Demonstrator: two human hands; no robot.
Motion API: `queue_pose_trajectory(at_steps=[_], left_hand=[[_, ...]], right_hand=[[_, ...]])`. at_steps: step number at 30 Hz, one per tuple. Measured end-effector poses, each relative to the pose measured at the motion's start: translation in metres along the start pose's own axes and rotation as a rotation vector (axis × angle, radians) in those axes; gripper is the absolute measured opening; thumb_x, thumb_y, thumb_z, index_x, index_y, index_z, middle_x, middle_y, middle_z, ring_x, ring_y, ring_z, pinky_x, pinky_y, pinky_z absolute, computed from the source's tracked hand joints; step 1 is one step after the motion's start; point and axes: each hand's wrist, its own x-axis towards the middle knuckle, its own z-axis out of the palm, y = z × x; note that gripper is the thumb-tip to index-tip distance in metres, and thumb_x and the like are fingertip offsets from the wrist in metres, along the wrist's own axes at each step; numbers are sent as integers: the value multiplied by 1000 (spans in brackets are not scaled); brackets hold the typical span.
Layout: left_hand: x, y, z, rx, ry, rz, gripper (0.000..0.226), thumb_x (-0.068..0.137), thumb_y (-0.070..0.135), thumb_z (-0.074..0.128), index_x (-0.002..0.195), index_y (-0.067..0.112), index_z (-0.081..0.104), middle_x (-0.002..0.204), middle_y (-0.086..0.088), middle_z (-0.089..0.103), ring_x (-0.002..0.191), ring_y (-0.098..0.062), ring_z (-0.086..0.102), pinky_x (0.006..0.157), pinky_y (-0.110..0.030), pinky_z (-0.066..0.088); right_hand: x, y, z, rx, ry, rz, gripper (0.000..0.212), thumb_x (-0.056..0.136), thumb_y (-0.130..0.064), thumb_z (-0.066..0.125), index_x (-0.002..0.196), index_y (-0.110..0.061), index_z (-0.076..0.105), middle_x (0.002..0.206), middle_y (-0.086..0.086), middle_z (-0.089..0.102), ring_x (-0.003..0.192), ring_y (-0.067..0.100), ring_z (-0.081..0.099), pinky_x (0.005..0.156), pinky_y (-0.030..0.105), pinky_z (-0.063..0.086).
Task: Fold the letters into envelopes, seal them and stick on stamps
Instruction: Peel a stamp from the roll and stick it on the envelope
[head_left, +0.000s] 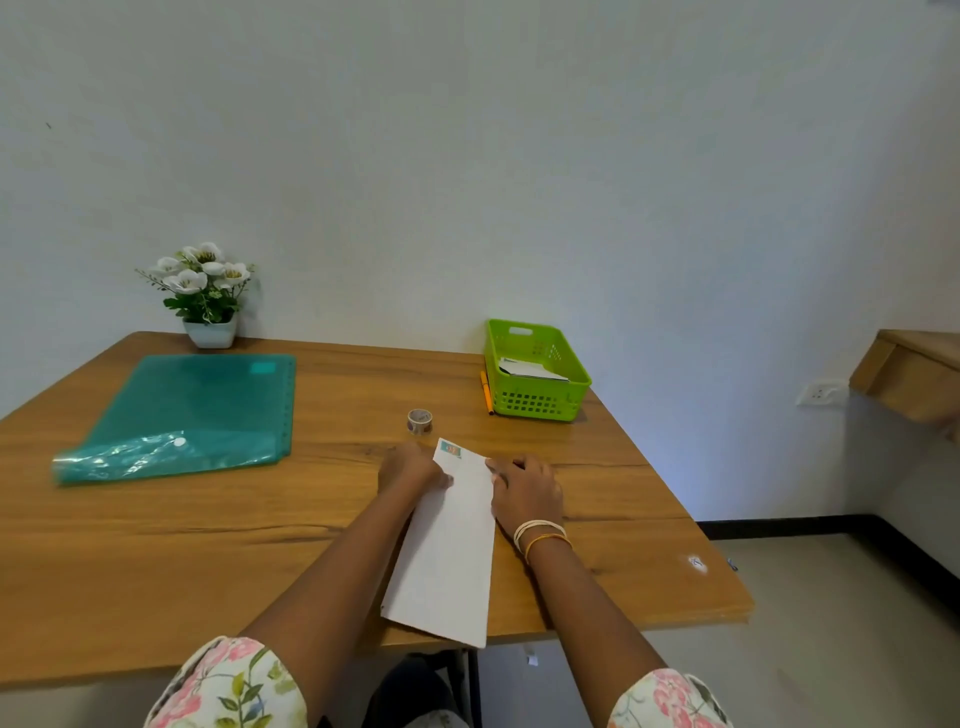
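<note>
lower centre: left hand (413, 470) and right hand (524, 488), fingers curled, pinching the stamped envelope (449, 540); best lifted level toward the green basket (537, 371), upper right.

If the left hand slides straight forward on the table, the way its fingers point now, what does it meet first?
Most likely the small roll of stamp tape. The left hand rests at the long white envelope, fingers pointing away from the person, and the roll stands just beyond them, slightly right. Depth is unclear, so it may pass beside it.
</note>
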Motion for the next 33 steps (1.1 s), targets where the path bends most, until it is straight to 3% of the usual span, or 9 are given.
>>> queue_pose_trajectory(at_steps=[4, 9, 11, 15, 20, 23, 27, 30, 33], left_hand=[[-3, -2, -10, -264, -77, -98, 51, 77, 27, 79, 117, 2, 59, 117, -12, 62, 103, -25, 61, 81, -33, 52], [0, -2, -12, -626, -124, -186, 34, 75, 11, 80, 98, 0, 57, 108, -15, 65, 95, -27, 64, 71, -35, 53], [-2, 0, -13, -763, -113, -209, 36, 74, 6, 80, 102, 0, 58, 109, -16, 66, 93, -29, 66, 71, -38, 56], [-8, 6, -15, -899, -97, -171, 44, 78, 4, 76, 119, 1, 59, 111, -14, 67, 89, -27, 67, 57, -33, 53], [-11, 6, -23, -1076, -137, -162, 55, 76, 26, 80, 120, 7, 53, 108, -16, 64, 93, -30, 66, 76, -44, 58], [-11, 6, -30, -1162, -121, -213, 62, 70, 29, 84, 117, 6, 50, 103, -17, 65, 84, -33, 69, 70, -49, 59], [-9, 8, -32, -1154, -51, -234, 51, 77, 20, 79, 116, 5, 50, 103, -15, 66, 81, -30, 69, 72, -46, 60], [-8, 6, -29, -1134, -5, -229, 40, 79, 19, 78, 105, 6, 50, 103, -13, 65, 85, -28, 69, 77, -43, 59], [-8, 6, -31, -1157, 12, -212, 40, 78, 22, 78, 100, 7, 49, 100, -12, 63, 82, -27, 68, 73, -40, 60]], right_hand=[[-3, -2, -8, 116, -77, 18, 33, 95, -30, 49, 126, -32, 60, 128, 3, 53, 120, 23, 48, 100, 35, 40], [-10, -13, -28, 767, -109, 283, 37, 88, -17, 64, 124, -13, 58, 117, 3, 64, 108, 18, 59, 88, 23, 43], [-10, -18, -34, 862, -170, 341, 47, 85, -20, 69, 128, -10, 54, 119, 7, 63, 105, 20, 59, 91, 29, 47], [-10, -22, -42, 1026, -246, 372, 38, 85, -5, 65, 122, -4, 58, 114, 15, 66, 95, 28, 65, 89, 40, 53], [-9, -19, -46, 1016, -230, 345, 37, 82, -4, 66, 111, -26, 61, 104, 1, 63, 89, 20, 64, 79, 36, 56], [-11, -21, -44, 998, -264, 273, 38, 75, -8, 69, 100, -36, 64, 112, 9, 68, 98, 28, 66, 87, 46, 56], [-16, -25, -50, 1034, -297, 257, 43, 82, 0, 65, 113, -29, 61, 94, 10, 73, 86, 27, 70, 79, 41, 58], [-17, -27, -51, 1036, -311, 252, 43, 82, 0, 64, 115, -28, 59, 92, 9, 74, 87, 28, 71, 79, 41, 58], [-17, -30, -52, 1051, -305, 264, 42, 82, -1, 64, 113, -28, 59, 90, 8, 73, 88, 29, 70, 79, 42, 58]])
